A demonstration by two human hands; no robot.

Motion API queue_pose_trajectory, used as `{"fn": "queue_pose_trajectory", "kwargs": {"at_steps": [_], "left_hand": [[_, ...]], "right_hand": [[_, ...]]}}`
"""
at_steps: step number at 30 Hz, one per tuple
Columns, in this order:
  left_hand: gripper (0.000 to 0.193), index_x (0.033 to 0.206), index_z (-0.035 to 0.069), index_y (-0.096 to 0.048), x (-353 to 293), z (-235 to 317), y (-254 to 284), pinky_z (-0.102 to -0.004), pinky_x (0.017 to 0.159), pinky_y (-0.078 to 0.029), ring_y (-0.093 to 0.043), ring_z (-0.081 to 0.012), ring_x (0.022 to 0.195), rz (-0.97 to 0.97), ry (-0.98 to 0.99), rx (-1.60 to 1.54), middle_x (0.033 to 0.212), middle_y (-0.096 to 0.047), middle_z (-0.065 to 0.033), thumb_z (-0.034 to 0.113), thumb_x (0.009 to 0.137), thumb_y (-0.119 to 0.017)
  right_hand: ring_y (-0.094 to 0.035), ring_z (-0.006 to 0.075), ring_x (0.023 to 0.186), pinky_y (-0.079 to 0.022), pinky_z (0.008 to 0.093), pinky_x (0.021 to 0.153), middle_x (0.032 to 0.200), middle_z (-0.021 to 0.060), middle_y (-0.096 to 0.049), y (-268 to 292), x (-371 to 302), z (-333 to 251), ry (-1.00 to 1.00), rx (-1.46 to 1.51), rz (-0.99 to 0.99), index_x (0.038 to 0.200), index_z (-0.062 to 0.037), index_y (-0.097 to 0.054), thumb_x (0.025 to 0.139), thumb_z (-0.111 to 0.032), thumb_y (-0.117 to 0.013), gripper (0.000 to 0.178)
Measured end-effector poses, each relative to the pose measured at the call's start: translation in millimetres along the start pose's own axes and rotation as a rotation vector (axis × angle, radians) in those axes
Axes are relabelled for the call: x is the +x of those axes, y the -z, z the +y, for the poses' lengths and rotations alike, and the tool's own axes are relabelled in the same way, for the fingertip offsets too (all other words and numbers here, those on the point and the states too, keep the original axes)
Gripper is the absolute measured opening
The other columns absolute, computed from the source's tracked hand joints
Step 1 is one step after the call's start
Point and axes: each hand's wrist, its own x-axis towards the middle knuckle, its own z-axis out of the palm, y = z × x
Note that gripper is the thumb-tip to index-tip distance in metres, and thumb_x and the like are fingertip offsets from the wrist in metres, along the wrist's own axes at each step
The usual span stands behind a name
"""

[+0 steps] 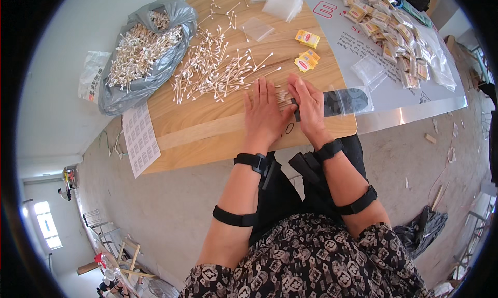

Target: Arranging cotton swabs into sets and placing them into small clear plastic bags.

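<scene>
My left hand lies palm down on the wooden board, fingers stretched out, at the side of a small row of cotton swabs. Across the row, my right hand curls its fingers and thumb round a small dark grey block, which touches the swabs' right side. Part of the row is covered by my hands. Just beyond my left fingertips spreads a loose heap of cotton swabs. Right of my right hand, a dark rounded strip lies partly under clear plastic.
A grey plastic bag full of swabs stands at left, beside a printed label sheet. Yellow cards, a yellow packet and clear bags lie farther back. Many filled packets pile up on the grey sheet at right.
</scene>
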Motion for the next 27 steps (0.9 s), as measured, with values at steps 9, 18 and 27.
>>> {"fn": "queue_pose_trajectory", "kwargs": {"at_steps": [9,18,27], "left_hand": [[0.081,0.145,-0.002,-0.026,-15.0,1.2,0.5,-0.0511,0.115,-0.01,-0.017,-0.0343,0.144,-0.016,-0.011,-0.101,0.153,-0.023,-0.0213,0.053,0.09,-0.048],[0.087,0.142,-0.004,-0.031,-14.7,-4.3,-5.5,-0.0519,0.115,-0.011,-0.02,-0.0326,0.143,0.057,-0.041,-0.13,0.151,-0.028,-0.0217,0.058,0.085,-0.051],[0.085,0.141,-0.004,-0.033,-16.2,-3.2,-4.2,-0.0514,0.114,-0.013,-0.023,-0.034,0.141,0.073,-0.034,-0.153,0.148,-0.032,-0.0212,0.053,0.083,-0.058]], "right_hand": [[-0.059,0.0335,0.075,-0.049,0.0379,0.07,0.081,0.0149,-0.056,10.2,17.7,-9.6,0.45,-0.957,-0.236,0.079,-0.0019,-0.064,0.074,-0.003,-0.062,0.005],[-0.061,0.0335,0.086,-0.052,0.0411,0.07,0.089,0.0153,-0.059,12.3,28.8,-13.4,0.585,-1.318,-0.506,0.084,-0.0024,-0.06,0.079,-0.007,-0.058,0.007],[-0.062,0.0378,0.085,-0.051,0.0439,0.071,0.09,0.02,-0.06,-4.6,37.8,-18.5,0.444,-1.626,-0.518,0.084,0.0011,-0.055,0.085,-0.013,-0.055,0.014]]}}
